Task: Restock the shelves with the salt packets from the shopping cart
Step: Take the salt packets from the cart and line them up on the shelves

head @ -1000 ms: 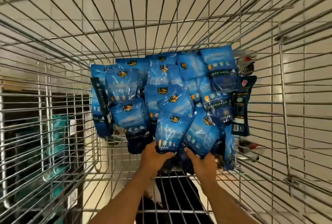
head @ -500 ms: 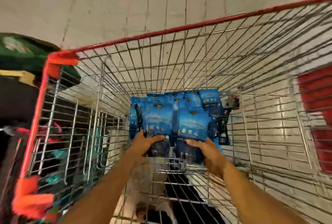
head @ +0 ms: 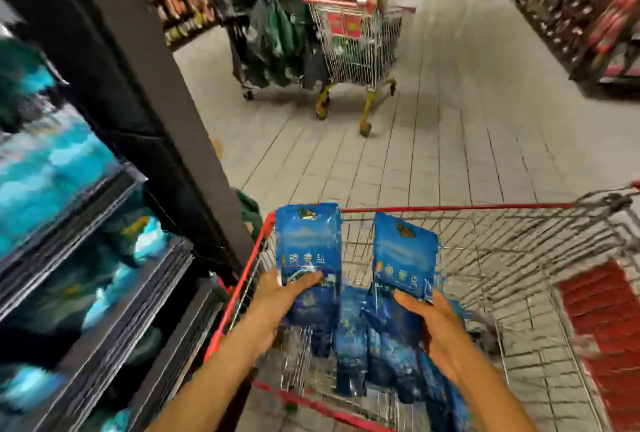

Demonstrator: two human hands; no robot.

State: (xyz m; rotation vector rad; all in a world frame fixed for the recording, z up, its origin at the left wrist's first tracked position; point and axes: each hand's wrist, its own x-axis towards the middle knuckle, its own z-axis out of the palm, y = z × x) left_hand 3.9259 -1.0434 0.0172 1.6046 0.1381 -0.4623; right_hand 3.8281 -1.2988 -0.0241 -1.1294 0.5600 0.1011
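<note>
- Salt packets, glossy blue plastic pouches with pale lettering, are the stock here: 2 are lifted upright above the red-rimmed wire shopping cart (head: 460,206) in the lower middle of the frame.
- Left hand (head: 281,296) grips the bottom of the left blue salt packet (head: 307,241), thumb across its front.
- Right hand (head: 437,326) holds the lower edge of the right blue salt packet (head: 403,253), fingers wrapped behind it.
- Heap of blue packets (head: 363,338) lies in the cart basket below both hands; blur keeps me from counting them, but there are clearly several.
- Dark metal shelves (head: 114,296) at the lower left carry blurred turquoise and blue goods; whether any are this salt I cannot tell.
- Progress, as I judge it: 2 packets are out of the cart but not yet shelved, and most of the load is left.
- 1 other wire cart (head: 356,44) stands in the upper middle, well apart, on the grey tiled floor (head: 450,141).
</note>
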